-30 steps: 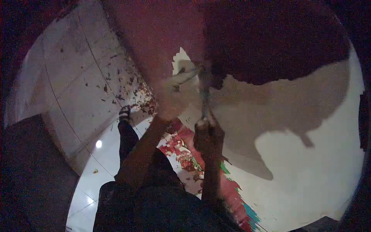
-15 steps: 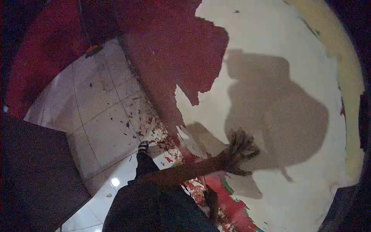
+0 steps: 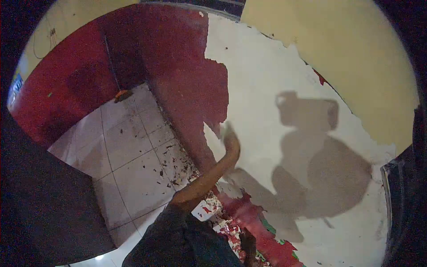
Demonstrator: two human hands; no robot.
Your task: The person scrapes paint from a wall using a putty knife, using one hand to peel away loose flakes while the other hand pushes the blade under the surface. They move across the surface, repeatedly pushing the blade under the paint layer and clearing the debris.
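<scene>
Compared with half a second earlier, the left hand [image 3: 231,140] is off the open stretch of pale wall [image 3: 253,89] and up beside the torn edge of the red layer [image 3: 182,80]; the view now takes in more yellow wall [image 3: 338,53]. With the left hand as the clock's centre, the red layer's broad part lies toward 11 o'clock, its pointed lower tip just beside the fingers, and a ragged red strip [image 3: 242,211] runs on toward 5, so the long axis goes 11 to 5. The left hand is much the nearer. Blur hides whether it is open, closed or gripping anything, and whether it touches the edge. A dark shape between 5 and 6 seems to be the right arm [image 3: 250,247]; its hand's state I cannot tell. Flakes [image 3: 178,171] litter the floor at 8.
</scene>
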